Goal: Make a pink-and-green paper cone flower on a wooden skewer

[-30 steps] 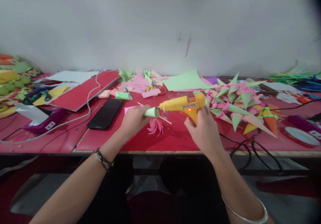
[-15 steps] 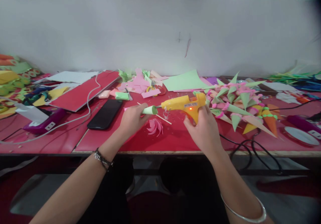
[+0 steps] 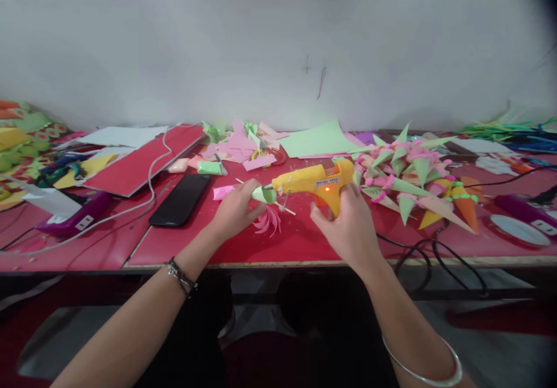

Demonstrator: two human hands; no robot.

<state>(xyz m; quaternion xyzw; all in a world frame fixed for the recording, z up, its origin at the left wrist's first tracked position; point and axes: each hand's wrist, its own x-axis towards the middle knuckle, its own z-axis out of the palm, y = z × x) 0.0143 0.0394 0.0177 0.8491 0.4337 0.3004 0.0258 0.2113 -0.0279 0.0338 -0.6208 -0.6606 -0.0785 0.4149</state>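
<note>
1. Paper cones (image 3: 420, 170), pink and green with sharp points, lie heaped on our right and look done.
2. Our left hand (image 3: 235, 208) pinches a green paper roll (image 3: 265, 195) above the shiny red table (image 3: 300, 246). We think its gluing is left to finish.
3. Our right hand (image 3: 353, 225) wraps around the hard yellow glue gun (image 3: 300, 180). Its tip meets the roll's round end; we can't tell if they touch.
4. Thin pink paper curls (image 3: 268, 222) sit just below.
</note>
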